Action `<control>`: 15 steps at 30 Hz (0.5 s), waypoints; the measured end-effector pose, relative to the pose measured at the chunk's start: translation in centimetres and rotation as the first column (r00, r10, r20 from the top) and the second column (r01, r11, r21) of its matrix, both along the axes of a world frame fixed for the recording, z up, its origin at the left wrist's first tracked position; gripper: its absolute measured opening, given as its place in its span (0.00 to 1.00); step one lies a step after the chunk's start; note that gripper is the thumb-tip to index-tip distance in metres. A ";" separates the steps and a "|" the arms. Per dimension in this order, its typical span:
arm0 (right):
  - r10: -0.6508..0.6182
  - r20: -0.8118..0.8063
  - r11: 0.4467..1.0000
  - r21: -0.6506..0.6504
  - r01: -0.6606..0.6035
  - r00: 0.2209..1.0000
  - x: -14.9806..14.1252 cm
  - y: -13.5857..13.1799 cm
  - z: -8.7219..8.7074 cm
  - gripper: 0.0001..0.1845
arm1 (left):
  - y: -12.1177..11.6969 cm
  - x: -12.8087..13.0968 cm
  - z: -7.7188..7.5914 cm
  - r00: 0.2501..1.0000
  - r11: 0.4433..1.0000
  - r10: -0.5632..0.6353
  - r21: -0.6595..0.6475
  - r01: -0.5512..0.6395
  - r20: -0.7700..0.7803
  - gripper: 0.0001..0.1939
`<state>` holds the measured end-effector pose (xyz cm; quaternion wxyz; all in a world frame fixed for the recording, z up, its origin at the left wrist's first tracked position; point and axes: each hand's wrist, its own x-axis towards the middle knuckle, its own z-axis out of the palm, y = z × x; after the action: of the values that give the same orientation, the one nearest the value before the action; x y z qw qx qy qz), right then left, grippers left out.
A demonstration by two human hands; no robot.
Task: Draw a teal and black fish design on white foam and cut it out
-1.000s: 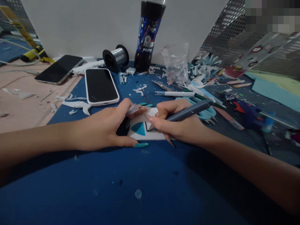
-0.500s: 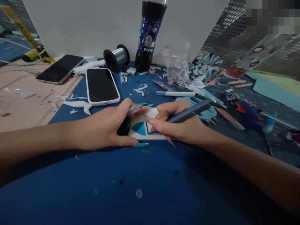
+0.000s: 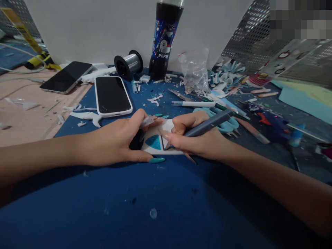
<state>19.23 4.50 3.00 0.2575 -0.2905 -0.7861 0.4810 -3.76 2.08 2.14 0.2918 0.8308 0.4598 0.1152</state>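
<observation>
A white flat board [image 3: 153,151] lies on the blue mat under both hands, with a teal-painted rounded triangle and a dark outline on it. My left hand [image 3: 116,141] grips the board's left end, thumb along the near edge and fingers at the far edge. A small translucent piece [image 3: 147,121] sits between its fingers; its kind is unclear. My right hand [image 3: 199,140] is closed around a dark grey-blue marker [image 3: 210,123], its barrel slanting up to the right. The tip is at the dark outline, partly hidden by the fingers. Both hands have long nails; teal shows on the left.
Beyond the hands lie a white-cased phone [image 3: 113,95], light blue scissors [image 3: 227,124] and a white pen [image 3: 193,103]. A wire spool [image 3: 129,64], a Pepsi bottle [image 3: 166,41] and a plastic bag [image 3: 195,71] stand behind. A glue gun [image 3: 276,126] lies right, amid scraps.
Both hands keep nearly the same place on the board. The marker and right fingers have shifted only very slightly; the whole view has drifted a little.
</observation>
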 end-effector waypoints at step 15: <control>-0.171 -0.151 0.980 -0.124 0.153 0.974 0.2 0.5 -1.2 0.25 | -0.1 0.2 0.1 1.000 0.999 0.010 -0.032 -0.010 -0.013 0.26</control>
<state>19.44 5.00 1.83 0.3421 -0.3278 -0.7083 0.5233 -3.56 2.00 2.27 0.3013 0.8244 0.4677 0.1039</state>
